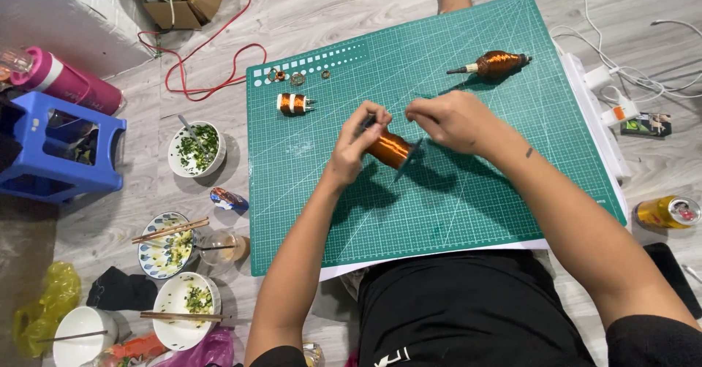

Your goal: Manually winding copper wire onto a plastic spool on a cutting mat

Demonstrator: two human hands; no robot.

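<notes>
**K:** Grey plank floor [351,9], green cutting mat [468,213] laid over a white sheet. Where's the workpiece?

**M:** Copper-wound rotor [389,148], held just above mid-mat, between both hands, lying tilted. Dark shaft [406,164] sticks out at its lower right end.

**K:** Grip?

**M:** Left hand [356,142] has fingers clamped on the rotor's upper left end. Right hand [450,120] sits just beside its other end, fingertips pinched together at the top of the coil. Whether they pinch wire or only touch the winding, can't tell.

**K:** Other parts on the mat?

**M:** Second wound rotor [494,64] upper right, well apart from the hands. Small coil with white bands [294,104] upper left. Few small rings [296,77] near the mat's top left edge.

**K:** Off the mat?

**M:** Left: bowls with chopsticks [175,310], bowl of greens [196,150], blue stool [62,151], pink bottle [66,82], red cable [212,60]. Right: white power strip [596,111] touching the mat edge, yellow can [667,212] lying on its side.
</notes>
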